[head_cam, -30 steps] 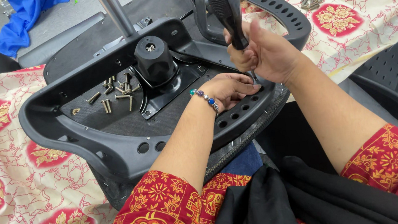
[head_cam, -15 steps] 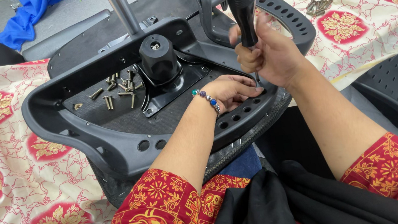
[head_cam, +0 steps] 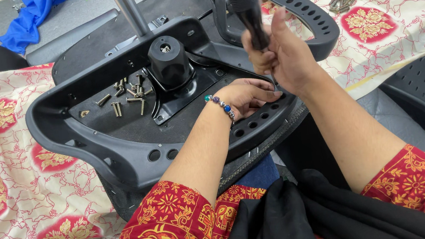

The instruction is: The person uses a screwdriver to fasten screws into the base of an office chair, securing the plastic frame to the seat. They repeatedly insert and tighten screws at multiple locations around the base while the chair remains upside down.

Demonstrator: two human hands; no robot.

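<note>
Upside down, black chair seat [head_cam: 118,142].

The hands are working in a tight pocket at the near right rim of the upturned chair seat [head_cam: 120,163]. The left hand [head_cam: 245,96] is lying flat inside the shell, and the right hand [head_cam: 283,57] is gripping a dark tool handle [head_cam: 246,2] just above it, blocking approach from above. The black central hub [head_cam: 168,61] and the metal post [head_cam: 127,8] are standing in the way to the left. Loose screws [head_cam: 126,95] are cluttering the left floor of the shell. The curved armrest [head_cam: 313,15] is closing off the far right.
</note>
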